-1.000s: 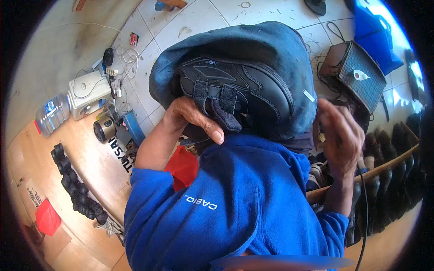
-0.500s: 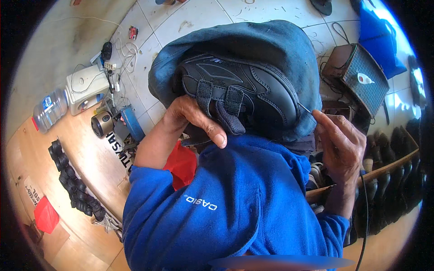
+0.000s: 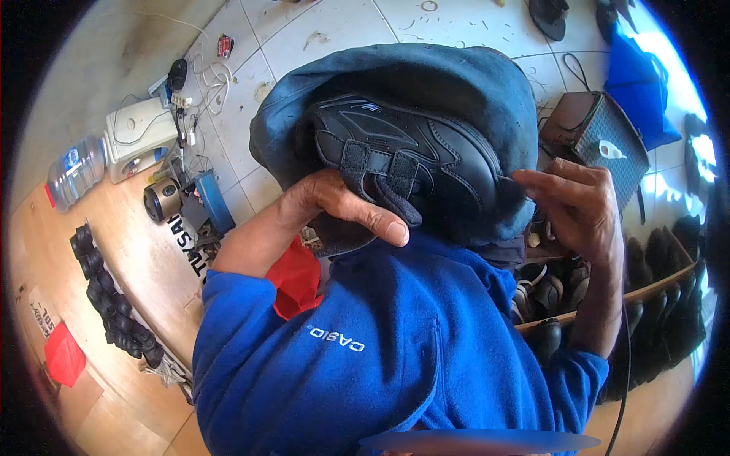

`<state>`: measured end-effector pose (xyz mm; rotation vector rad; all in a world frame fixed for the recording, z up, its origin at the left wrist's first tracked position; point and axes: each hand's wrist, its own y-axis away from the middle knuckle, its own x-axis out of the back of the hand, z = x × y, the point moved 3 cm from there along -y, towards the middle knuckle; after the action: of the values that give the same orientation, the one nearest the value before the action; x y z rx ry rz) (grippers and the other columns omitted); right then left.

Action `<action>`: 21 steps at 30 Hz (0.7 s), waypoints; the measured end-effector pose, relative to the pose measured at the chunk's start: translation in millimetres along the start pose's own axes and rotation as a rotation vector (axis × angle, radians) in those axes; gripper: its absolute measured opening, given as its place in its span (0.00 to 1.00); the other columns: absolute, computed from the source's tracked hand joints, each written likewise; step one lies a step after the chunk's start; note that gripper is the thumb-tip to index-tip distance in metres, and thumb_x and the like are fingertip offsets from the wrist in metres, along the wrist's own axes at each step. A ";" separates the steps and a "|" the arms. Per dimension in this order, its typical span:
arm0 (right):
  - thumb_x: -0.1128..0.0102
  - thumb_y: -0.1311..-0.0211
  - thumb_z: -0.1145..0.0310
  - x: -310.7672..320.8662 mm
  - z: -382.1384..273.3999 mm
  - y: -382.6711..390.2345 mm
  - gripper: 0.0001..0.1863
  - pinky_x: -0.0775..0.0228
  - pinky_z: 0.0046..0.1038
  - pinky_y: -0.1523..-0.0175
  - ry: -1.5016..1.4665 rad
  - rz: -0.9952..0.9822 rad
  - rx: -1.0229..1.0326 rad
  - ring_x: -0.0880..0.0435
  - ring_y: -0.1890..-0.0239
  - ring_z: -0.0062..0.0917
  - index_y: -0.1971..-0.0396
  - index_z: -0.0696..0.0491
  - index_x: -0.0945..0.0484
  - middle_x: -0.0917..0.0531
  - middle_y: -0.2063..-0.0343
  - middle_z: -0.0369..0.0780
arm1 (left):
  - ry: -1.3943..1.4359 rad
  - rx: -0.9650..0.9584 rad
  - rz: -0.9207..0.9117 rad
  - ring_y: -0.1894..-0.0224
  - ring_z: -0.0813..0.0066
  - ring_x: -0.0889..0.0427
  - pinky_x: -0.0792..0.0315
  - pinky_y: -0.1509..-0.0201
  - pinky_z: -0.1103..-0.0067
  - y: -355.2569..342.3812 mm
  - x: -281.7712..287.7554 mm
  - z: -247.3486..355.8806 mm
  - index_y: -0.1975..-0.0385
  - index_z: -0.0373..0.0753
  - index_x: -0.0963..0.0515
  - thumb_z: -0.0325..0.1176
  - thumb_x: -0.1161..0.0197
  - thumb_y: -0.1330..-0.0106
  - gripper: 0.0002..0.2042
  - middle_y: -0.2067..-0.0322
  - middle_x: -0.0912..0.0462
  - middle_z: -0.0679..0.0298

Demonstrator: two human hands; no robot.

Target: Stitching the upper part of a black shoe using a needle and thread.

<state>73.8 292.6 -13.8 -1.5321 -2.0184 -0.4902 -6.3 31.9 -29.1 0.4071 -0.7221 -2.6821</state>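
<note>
A black shoe (image 3: 445, 156) with hook-and-loop straps (image 3: 379, 169) lies on its side across my lap, its toe toward the right. Dark blue-grey cloth (image 3: 285, 99) is spread beneath and around it. My left hand (image 3: 353, 207) grips the shoe at its opening, thumb lying outside below the straps and the other fingers hidden. Close to the toe, my right hand (image 3: 566, 197) is closed in a pinch of thumb and forefinger. A thin needle-like piece (image 3: 505, 179) shows between those fingertips and the sole edge; whether it is a needle or taut thread is hard to make out.
At right stand a brown woven box (image 3: 597, 129), a blue bag (image 3: 639, 87) and a wooden rack (image 3: 654, 285) with several shoes. On the left are a water bottle (image 3: 76, 175), a white appliance (image 3: 138, 137), a row of black rolls (image 3: 110, 304) and red cloth (image 3: 295, 281).
My right fingertips have come closer to the shoe's toe, so less of the thin piece shows. The shoe and my left hand have shifted slightly right and down in view.
</note>
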 end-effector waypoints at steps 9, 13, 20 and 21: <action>0.36 0.51 0.77 -1.6 -0.8 -9.8 0.11 0.34 0.30 0.78 -0.066 -0.026 0.028 0.25 0.83 0.27 0.64 0.52 0.16 0.26 0.84 0.37 | 0.135 0.054 -0.027 0.58 0.69 0.21 0.28 0.49 0.74 -0.6 3.2 4.7 0.59 0.36 0.21 0.43 0.23 0.55 0.25 0.63 0.18 0.61; 0.36 0.50 0.75 -6.6 -1.9 -10.2 0.10 0.33 0.30 0.77 -0.062 -0.007 0.013 0.24 0.83 0.28 0.65 0.53 0.17 0.25 0.84 0.38 | 0.119 0.003 0.026 0.58 0.68 0.21 0.28 0.49 0.75 -1.4 3.4 4.1 0.58 0.36 0.21 0.43 0.23 0.55 0.26 0.62 0.18 0.61; 0.37 0.47 0.73 -11.1 -14.2 -17.1 0.06 0.33 0.31 0.77 -0.040 -0.008 0.019 0.23 0.83 0.31 0.67 0.55 0.18 0.23 0.83 0.40 | 0.136 -0.043 0.040 0.56 0.69 0.21 0.29 0.47 0.75 -1.6 -1.1 7.2 0.56 0.35 0.22 0.43 0.23 0.54 0.27 0.60 0.18 0.60; 0.37 0.47 0.72 -10.1 -13.6 -15.3 0.07 0.31 0.31 0.74 -0.015 -0.035 -0.034 0.23 0.81 0.31 0.67 0.55 0.18 0.23 0.82 0.40 | 0.130 -0.052 0.074 0.56 0.69 0.21 0.29 0.47 0.75 -0.5 -2.3 10.1 0.56 0.35 0.22 0.43 0.23 0.54 0.27 0.60 0.19 0.60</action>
<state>64.0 272.6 -8.9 -1.5276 -2.0614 -0.5305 -7.9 37.5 -20.6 0.5257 -0.6165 -2.5714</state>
